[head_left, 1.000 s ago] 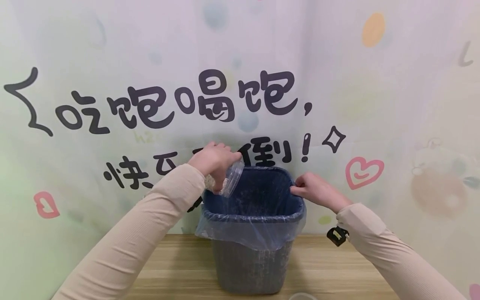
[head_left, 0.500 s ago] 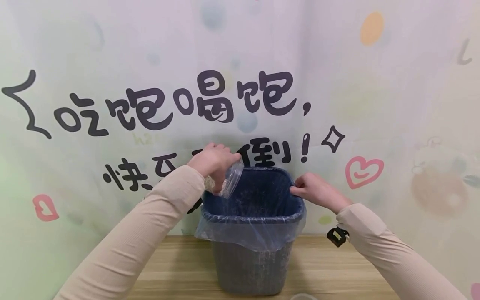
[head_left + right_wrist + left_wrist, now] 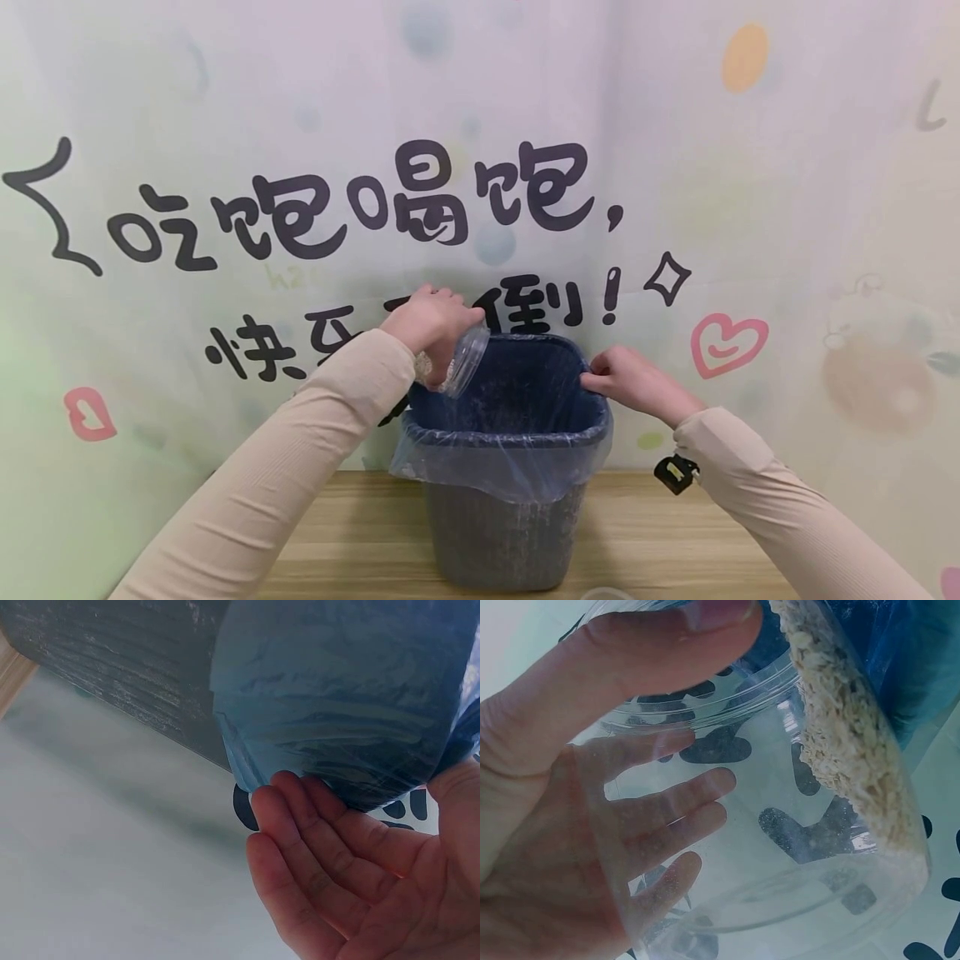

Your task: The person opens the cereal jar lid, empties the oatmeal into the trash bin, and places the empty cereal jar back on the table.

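While studying the bin (image 3: 504, 542) in the middle of the scene, note above all the lie of the clear jar (image 3: 468, 367): long axis tipped over, mouth to the right toward the bin's opening and apparently a little downward, base to the left. Placed at the left edge of that opening, grasped by the left hand (image 3: 431, 323), with thumb near the mouth and fingers spread across the opposite wall. Well apart from the right hand (image 3: 626, 379), itself gripping the bin's right rim over the folded-down blue liner (image 3: 502, 471). Transparent, round-walled, ridged around the neck, seemingly plastic. Partly filled with pale, dry-looking flakes (image 3: 855, 742), banked along the lower wall and reaching toward the mouth. Impossible to tell of any inside the bin, with its floor out of sight.
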`<state>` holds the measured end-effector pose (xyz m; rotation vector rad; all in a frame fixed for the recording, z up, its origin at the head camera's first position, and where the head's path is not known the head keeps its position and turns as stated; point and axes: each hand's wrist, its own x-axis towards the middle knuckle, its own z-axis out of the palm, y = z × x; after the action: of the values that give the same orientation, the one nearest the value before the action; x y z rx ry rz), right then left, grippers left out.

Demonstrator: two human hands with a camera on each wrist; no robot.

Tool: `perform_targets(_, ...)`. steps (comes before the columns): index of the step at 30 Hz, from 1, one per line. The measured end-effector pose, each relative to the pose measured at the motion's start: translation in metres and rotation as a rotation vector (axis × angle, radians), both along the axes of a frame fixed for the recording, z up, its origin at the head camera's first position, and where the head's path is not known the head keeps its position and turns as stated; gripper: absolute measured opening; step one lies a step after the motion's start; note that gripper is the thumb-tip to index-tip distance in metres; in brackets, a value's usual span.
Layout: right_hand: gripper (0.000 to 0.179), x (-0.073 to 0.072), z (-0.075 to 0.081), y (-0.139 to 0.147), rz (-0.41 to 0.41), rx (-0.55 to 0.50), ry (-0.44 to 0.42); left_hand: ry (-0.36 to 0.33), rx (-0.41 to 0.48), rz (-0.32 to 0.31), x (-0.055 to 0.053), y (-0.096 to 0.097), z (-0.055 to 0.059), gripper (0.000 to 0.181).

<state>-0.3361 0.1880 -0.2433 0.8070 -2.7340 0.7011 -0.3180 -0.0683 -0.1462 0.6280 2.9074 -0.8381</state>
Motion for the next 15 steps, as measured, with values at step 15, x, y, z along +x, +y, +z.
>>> perform_targets(15, 0.038, 0.0003, 0.0001, -0.0003, -0.002, 0.007, -0.002, -0.022, 0.014, 0.008, -0.0003, 0.002, 0.0019, 0.101)
